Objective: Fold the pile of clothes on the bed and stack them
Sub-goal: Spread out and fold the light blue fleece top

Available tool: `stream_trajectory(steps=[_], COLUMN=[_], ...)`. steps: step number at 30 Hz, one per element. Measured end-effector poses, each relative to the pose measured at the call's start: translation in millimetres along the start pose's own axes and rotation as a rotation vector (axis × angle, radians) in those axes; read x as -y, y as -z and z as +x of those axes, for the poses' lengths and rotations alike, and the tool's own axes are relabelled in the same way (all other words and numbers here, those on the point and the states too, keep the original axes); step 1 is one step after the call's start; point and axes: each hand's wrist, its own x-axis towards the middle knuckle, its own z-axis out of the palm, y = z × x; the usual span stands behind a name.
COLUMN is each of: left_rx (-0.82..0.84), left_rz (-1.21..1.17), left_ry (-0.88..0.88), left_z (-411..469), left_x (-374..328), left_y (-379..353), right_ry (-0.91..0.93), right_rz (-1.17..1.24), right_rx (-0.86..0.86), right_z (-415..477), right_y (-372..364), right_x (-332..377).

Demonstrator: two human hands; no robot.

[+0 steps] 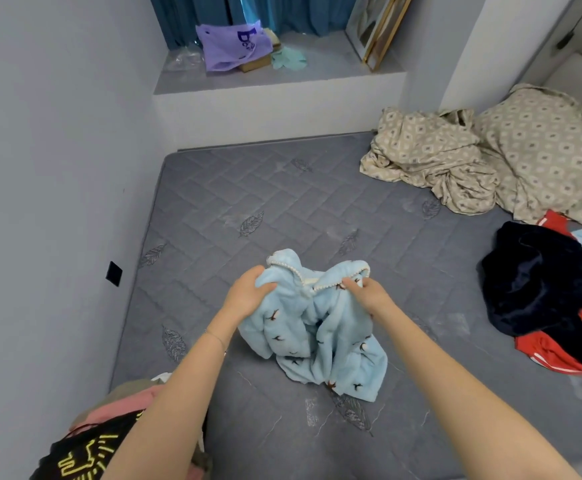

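Note:
A light blue fleece garment with small dark bird prints and a beaded collar trim hangs crumpled over the middle of the grey mattress. My left hand grips its left shoulder area. My right hand pinches the collar edge on the right side. The lower part of the garment lies bunched on the mattress. A pile of unfolded clothes, dark navy and red among them, lies at the right edge. A stack of clothes with a black top printed in yellow sits at the lower left.
A rumpled beige patterned sheet and a matching pillow lie at the far right of the mattress. A ledge behind holds a purple bag, a green cloth and a framed picture. A wall borders the left side.

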Motion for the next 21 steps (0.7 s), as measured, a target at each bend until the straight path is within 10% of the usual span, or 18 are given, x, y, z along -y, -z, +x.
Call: stream_trajectory(steps=[21], left_rx=[-0.434], left_rz=[-0.250], left_ry=[-0.229], left_z=[-103.0], left_x=[-94.1], left_y=[39.3], right_ry=[0.340], right_rz=[0.250], right_rx=[-0.306], right_z=[-132.9], right_y=[58.3], right_x=[33.1])
